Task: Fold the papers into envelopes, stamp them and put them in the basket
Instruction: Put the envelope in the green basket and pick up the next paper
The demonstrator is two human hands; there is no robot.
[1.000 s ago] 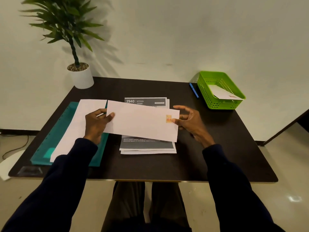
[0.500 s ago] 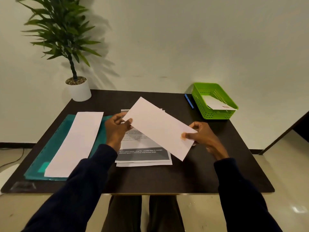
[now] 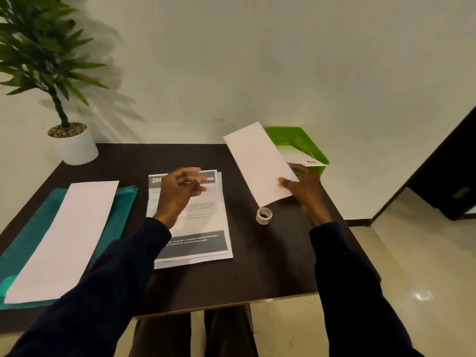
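**Envelope**: long, white, held off the table at far right. It is tilted, w/ its far end up in front of the basket's left part. Orange mark by the thumb is prob. the stamp, but it is blurred.

**R hand**: pinches the envelope's near-right corner, thumb on top, fingers under. One-handed grasp.

**L hand**: hovers above the sheets, fingers loose & spread, nothing in it.

**Basket**: green, far right corner of table. One stamped letter already lies inside, red mark at its near-right end.

**Sheets**: printed stack at table centre, flat, not yet folded.

**Strip**: long white folded paper lying on teal folder, left side.

**Tape**: small clear roll on the table, just nearer than the held envelope, not touching it.

**Plant**: in a white pot, far left corner.

**Step (est.):** the drop-off stage for this envelope. Folding & stamping look done.

**Next move needs:**
- Carry it a bit farther & right.
- Clear the basket's near rim so the corner doesn't snag.
- Level it over the letter inside, then release the pinch.

**Progress (est.):** early to mid. The L hand is well placed to take the top sheet afterwards, & both the stack and the strip remain.
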